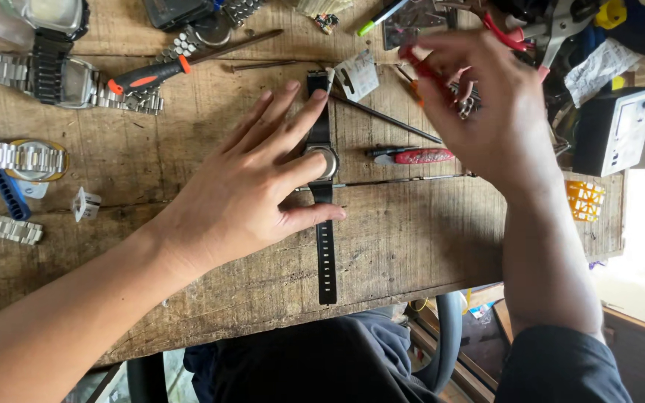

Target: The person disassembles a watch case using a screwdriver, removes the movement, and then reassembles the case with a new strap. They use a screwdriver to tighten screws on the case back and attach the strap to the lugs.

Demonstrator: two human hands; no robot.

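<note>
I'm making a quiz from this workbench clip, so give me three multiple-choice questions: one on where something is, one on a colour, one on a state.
1. Where does the black-strapped watch lie?
A. on the wooden bench
B. in a drawer
C. on a wrist

2. What colour is the handle of the small screwdriver right of the watch?
A. green
B. red
C. white

3. How is the left hand placed?
A. clenched in a fist
B. raised in the air
C. spread flat, fingers on the watch

Answers: A, its strap lies straight along the planks; B, its grip is red; C, the fingers rest on its case.
</note>
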